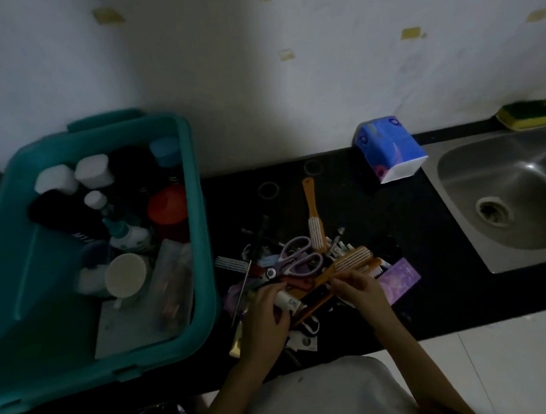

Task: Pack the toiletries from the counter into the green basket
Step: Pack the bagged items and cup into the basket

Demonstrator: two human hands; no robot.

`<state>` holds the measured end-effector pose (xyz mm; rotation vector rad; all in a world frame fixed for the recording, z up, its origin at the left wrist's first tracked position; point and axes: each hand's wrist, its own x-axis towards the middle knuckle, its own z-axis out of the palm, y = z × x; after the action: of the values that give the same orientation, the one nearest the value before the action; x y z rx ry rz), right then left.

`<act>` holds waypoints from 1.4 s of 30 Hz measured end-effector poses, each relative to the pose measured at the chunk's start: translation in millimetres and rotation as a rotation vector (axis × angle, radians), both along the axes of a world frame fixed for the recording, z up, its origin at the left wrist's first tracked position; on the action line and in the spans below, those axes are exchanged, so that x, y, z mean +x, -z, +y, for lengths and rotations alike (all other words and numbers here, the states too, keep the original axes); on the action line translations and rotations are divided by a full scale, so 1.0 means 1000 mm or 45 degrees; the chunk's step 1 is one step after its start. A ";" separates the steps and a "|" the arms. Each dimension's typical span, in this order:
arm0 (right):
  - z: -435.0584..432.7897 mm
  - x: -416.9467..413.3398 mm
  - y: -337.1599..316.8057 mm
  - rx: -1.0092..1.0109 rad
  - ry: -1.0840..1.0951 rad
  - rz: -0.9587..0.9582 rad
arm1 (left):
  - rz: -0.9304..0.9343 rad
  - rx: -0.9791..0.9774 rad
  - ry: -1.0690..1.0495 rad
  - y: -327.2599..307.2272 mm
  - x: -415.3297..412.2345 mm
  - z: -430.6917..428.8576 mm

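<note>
At frame left, the green plastic basket (199,210) already holds bottles and jars. At centre, a heap of small toiletries (268,264) remains on the black counter (392,219). The left hand (264,311) curls round a small white tube (286,299), and the right hand (358,294) pinches an orange ribbed brush (347,264).

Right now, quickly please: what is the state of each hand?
Left hand: fingers curled round a small white tube.
Right hand: fingers pinch the orange brush by its handle.

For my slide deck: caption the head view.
Left hand holds a white tube, right hand an orange brush, beside the green basket.
</note>
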<state>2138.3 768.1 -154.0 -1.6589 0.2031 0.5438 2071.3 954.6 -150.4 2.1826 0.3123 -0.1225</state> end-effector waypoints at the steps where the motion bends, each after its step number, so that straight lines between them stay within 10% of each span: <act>1: -0.002 0.001 0.001 -0.013 -0.006 0.000 | 0.010 0.003 0.014 -0.001 0.005 -0.005; 20: -0.062 0.160 -0.034 -0.105 0.307 -0.118 | -0.117 -0.083 0.204 -0.041 0.204 -0.079; 35: -0.080 0.301 0.016 -1.202 0.290 -0.347 | 0.055 -0.043 0.262 0.005 0.302 -0.082; 42: -0.090 0.326 0.026 -1.182 0.138 -0.122 | 0.022 -0.036 0.285 0.010 0.324 -0.080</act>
<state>2464.2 678.0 -179.9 -2.5453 0.5266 0.2866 2395.3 875.1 -160.8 2.1835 0.0747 -0.2688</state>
